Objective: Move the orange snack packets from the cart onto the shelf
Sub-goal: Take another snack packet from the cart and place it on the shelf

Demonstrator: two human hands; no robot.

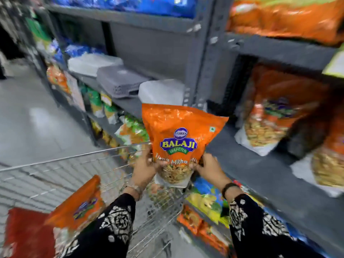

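I hold an orange Balaji snack packet (pixel 178 138) upright in front of me, above the far right corner of the wire cart (pixel 55 161). My left hand (pixel 144 170) grips its lower left edge and my right hand (pixel 208 168) grips its lower right edge. Another orange packet (pixel 80 207) leans inside the cart at lower left. To the right, the grey shelf (pixel 251 164) carries more orange packets (pixel 275 116), blurred, standing at the back right.
Grey metal racking runs along the aisle with an upright post (pixel 202 71) just behind the held packet. A grey plastic basket (pixel 121 81) and white bags sit on the middle shelf. Colourful packets fill lower shelves (pixel 204 202). Tiled floor lies to the left.
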